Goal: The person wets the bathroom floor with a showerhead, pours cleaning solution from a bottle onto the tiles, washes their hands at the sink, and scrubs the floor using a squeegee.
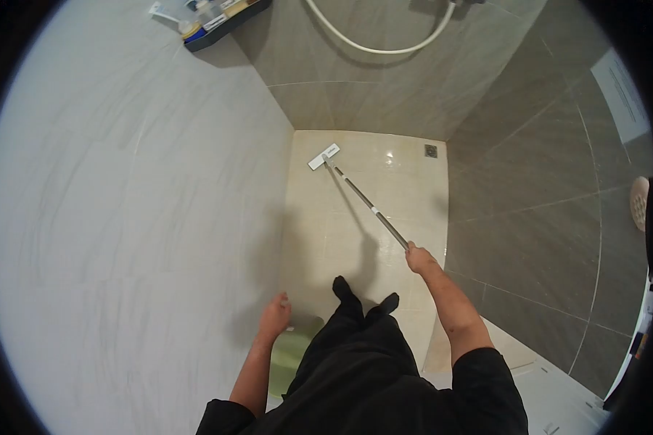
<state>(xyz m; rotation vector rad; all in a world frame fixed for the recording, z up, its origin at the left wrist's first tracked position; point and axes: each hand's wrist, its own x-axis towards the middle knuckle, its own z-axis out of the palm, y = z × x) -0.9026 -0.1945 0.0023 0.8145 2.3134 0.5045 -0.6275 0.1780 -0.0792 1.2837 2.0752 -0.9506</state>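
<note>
My right hand (419, 257) is closed round the upper end of a long mop handle (372, 208). The handle slants away to the upper left, down to a flat white mop head (323, 156) on the beige tiled floor (413, 188), near the far left corner. At the lower left, beside the pale wall, my left hand (276, 315) hangs with its fingers curled; whether anything is in them cannot be made out. Below it is a green bin or bucket (292, 355), partly hidden by my leg.
A dark shelf (228, 23) with bottles juts from the wall at the upper left. A white shower hose (374, 51) hangs on the far wall. A square drain (431, 151) lies in the far right floor corner. Grey walls enclose the floor.
</note>
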